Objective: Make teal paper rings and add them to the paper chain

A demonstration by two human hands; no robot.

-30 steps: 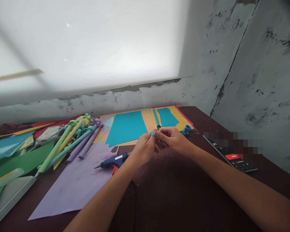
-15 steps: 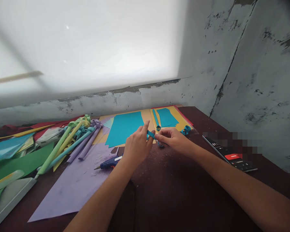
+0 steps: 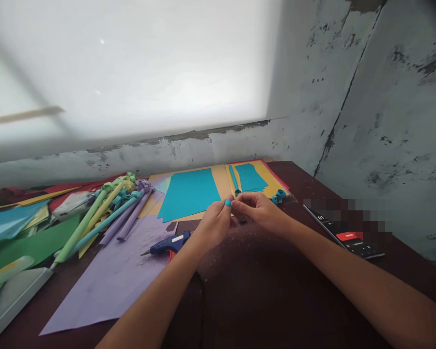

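A narrow blue paper strip (image 3: 228, 202) loops around a finger of my left hand (image 3: 215, 220), whose fingers are curled closed on it. My right hand (image 3: 259, 209) pinches the strip from the right, thumb against forefinger, touching the left fingertips. Just beyond the hands lie a rolled blue paper tube (image 3: 234, 178) and a stack of small blue paper pieces (image 3: 251, 176). Curled blue paper strips (image 3: 279, 196) sit right of my right hand. Left of my left forearm, a dark blue glue gun (image 3: 169, 243) rests on a lilac paper sheet (image 3: 105, 286).
Large blue sheets (image 3: 191, 194) lie on a yellow folder (image 3: 276, 180) at the back. To the left are several paper tubes with curled ends (image 3: 94, 218) and green paper (image 3: 39, 240). A phone (image 3: 343, 232) lies at the right on the dark table (image 3: 257, 300).
My left hand's raised forefinger has folded down, and the blue strip now wraps round a finger as a ring. Both hands have drawn closer together.
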